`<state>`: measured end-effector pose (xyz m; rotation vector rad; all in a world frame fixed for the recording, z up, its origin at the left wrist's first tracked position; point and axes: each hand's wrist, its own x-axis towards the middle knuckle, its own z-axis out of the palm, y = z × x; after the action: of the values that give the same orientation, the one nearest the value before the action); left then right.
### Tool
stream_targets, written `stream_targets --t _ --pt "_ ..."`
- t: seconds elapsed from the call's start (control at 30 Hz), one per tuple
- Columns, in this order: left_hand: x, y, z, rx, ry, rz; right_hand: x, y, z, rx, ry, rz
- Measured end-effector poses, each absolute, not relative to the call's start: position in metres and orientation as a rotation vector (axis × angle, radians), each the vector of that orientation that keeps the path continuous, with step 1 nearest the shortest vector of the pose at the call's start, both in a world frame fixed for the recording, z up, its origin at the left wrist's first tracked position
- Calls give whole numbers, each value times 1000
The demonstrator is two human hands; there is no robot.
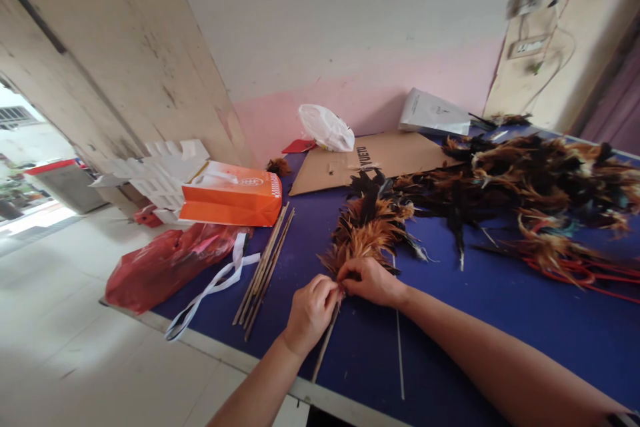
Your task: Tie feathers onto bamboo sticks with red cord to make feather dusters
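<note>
A feather duster (365, 233) with brown and black feathers lies on the blue tabletop, its bare stick (326, 340) pointing toward the front edge. My left hand (314, 310) is closed at the lower end of the feathers, where they meet the stick. Right beside it, my right hand (374, 281) pinches at the same spot, with fingertips touching or nearly touching those of the left. What exactly sits between the fingertips is too small to make out. A thin pale rod (400, 353) lies under my right wrist.
Several thin sticks (265, 273) lie left of my hands, near a white strap (220, 287), an orange bag (235, 195) and a red plastic bag (170, 267). Flat cardboard (385, 157) is behind. Loose feathers (540, 173) and red cord (590, 273) cover the right side.
</note>
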<state>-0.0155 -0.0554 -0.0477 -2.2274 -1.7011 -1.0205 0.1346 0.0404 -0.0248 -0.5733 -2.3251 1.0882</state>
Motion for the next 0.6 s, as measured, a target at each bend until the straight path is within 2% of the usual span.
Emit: stream_targets --t 0.27,0.47,0.6 --pt "-23 -70 -45 -2231 -1767 -887 138 39 -26 -511 -2304 830" --pt "-25 -79 -43 -2250 -1778 -786 142 42 -30 -446 -2331 838" --pt "-23 -76 -42 -2222 -1831 -806 146 42 -24 -402 -2363 975"
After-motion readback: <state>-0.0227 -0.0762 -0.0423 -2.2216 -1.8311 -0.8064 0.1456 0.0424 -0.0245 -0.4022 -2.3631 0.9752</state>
